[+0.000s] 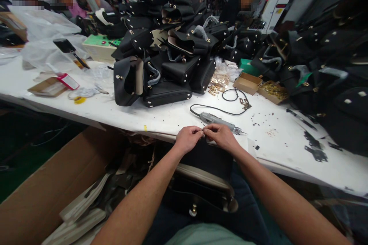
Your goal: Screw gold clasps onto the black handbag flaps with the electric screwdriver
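Observation:
On my lap, against the table edge, rests a black handbag [207,159] with a beige lining, its mouth toward me and a gold-coloured clasp on the flap. My left hand [189,138] and my right hand [222,137] meet over its far end, fingertips pinched together. Between them is a small shiny piece, too small to name. A grey electric screwdriver [217,119] with a black cord lies on the table just beyond my right hand, its bit pointing right.
Black handbags [168,92] are heaped across the white table [129,120], more at right. Cardboard boxes [247,83], one with gold-coloured hardware, stand mid-right. Small dark parts and black plates [315,149] lie right. A big carton [66,176] stands lower left. A person [232,9] is behind.

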The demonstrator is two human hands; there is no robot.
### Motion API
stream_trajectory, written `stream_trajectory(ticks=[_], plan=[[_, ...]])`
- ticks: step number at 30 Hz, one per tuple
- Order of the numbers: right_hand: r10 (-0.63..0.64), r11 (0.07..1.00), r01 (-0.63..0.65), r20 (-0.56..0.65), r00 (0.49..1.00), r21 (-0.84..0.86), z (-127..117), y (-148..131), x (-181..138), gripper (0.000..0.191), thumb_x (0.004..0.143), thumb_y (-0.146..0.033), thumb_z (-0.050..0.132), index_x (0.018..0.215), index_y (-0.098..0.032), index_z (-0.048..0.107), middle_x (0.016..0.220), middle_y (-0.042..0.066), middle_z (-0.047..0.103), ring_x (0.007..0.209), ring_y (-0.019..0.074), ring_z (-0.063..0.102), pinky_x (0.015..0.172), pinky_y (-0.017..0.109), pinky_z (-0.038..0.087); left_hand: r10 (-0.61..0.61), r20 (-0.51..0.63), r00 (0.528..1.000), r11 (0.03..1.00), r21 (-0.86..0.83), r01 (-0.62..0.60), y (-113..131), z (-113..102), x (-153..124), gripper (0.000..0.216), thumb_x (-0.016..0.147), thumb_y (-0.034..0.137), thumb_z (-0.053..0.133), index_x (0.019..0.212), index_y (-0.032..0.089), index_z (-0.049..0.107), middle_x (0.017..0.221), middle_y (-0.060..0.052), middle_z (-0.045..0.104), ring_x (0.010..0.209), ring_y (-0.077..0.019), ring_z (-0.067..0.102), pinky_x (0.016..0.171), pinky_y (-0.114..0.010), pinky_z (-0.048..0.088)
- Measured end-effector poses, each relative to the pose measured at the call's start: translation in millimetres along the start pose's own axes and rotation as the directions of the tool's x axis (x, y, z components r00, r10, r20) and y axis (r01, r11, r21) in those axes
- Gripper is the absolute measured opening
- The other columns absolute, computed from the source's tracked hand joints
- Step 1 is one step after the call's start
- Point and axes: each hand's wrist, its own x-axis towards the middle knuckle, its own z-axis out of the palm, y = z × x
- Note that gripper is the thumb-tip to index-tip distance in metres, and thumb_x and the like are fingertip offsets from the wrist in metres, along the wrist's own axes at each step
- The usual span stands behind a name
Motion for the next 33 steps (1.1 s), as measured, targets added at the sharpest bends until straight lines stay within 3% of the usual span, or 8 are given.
stream_trajectory(ticks=[4, 8, 12, 17, 22, 33], plan=[[0.006, 0.999, -0.007, 0.037, 0.999, 0.037, -5, 6, -1, 0.032, 0.073, -0.018, 0.059, 0.098, -0.020, 0.078, 0.077, 0.002, 0.074, 0.069, 0.0172, 0.067, 0.066, 0.027, 0.055, -0.004, -0.008, 1.000, 1.000, 0.004, 0.004, -1, 0, 1, 0.023, 0.082, 0.038, 0.061, 0.080, 0.022, 0.078, 0.071, 0.000, 0.072, 0.066, -0.0165, 0.062, 0.060, -0.025, 0.045], [0.031, 0.999, -0.031, 0.010, 0.999, 0.018, -7, 6, -4, 0.029, 0.077, -0.026, 0.064, 0.102, -0.019, 0.077, 0.072, 0.002, 0.073, 0.065, 0.0174, 0.065, 0.063, 0.029, 0.053, -0.007, -0.005, 1.000, 1.000, 0.008, 0.007, 0, 0, 1, 0.023, 0.082, 0.038, 0.060, 0.079, 0.022, 0.077, 0.068, 0.000, 0.071, 0.064, -0.0163, 0.061, 0.060, -0.025, 0.044], [0.009, 0.998, -0.013, 0.068, 0.998, 0.058, -5, 4, -3, 0.029, 0.081, -0.036, 0.066, 0.101, -0.018, 0.075, 0.071, 0.002, 0.070, 0.063, 0.0165, 0.063, 0.061, 0.029, 0.050, -0.005, 0.004, 1.000, 1.000, 0.019, 0.005, 2, -3, 1, 0.022, 0.082, 0.038, 0.061, 0.079, 0.022, 0.077, 0.069, 0.001, 0.070, 0.065, -0.0162, 0.060, 0.061, -0.026, 0.045], [0.027, 0.994, -0.038, 0.112, 0.993, 0.101, -2, 2, -7, 0.036, 0.076, -0.028, 0.067, 0.110, -0.017, 0.069, 0.072, 0.000, 0.067, 0.058, 0.0134, 0.057, 0.055, 0.026, 0.044, -0.013, 0.010, 1.000, 0.999, 0.045, 0.012, 5, -4, 0, 0.022, 0.083, 0.039, 0.060, 0.081, 0.022, 0.075, 0.069, 0.001, 0.068, 0.065, -0.0158, 0.058, 0.060, -0.025, 0.042], [0.043, 0.999, -0.043, 0.093, 0.995, 0.005, -1, -6, -12, 0.038, 0.073, -0.022, 0.063, 0.110, -0.016, 0.069, 0.067, -0.002, 0.064, 0.052, 0.0109, 0.047, 0.049, 0.024, 0.033, -0.024, 0.030, 0.999, 0.997, 0.077, 0.021, 6, -4, -1, 0.021, 0.084, 0.037, 0.058, 0.082, 0.022, 0.072, 0.071, 0.001, 0.066, 0.066, -0.0157, 0.055, 0.059, -0.025, 0.039], [0.024, 1.000, -0.023, 0.048, 0.999, -0.021, 6, 1, -10, 0.035, 0.070, -0.020, 0.061, 0.105, -0.018, 0.068, 0.067, -0.002, 0.063, 0.052, 0.0106, 0.047, 0.049, 0.024, 0.033, -0.022, 0.151, 0.988, 0.998, 0.053, 0.014, 2, -9, 3, 0.019, 0.083, 0.035, 0.058, 0.086, 0.019, 0.069, 0.074, 0.001, 0.065, 0.067, -0.0142, 0.055, 0.059, -0.023, 0.039]])
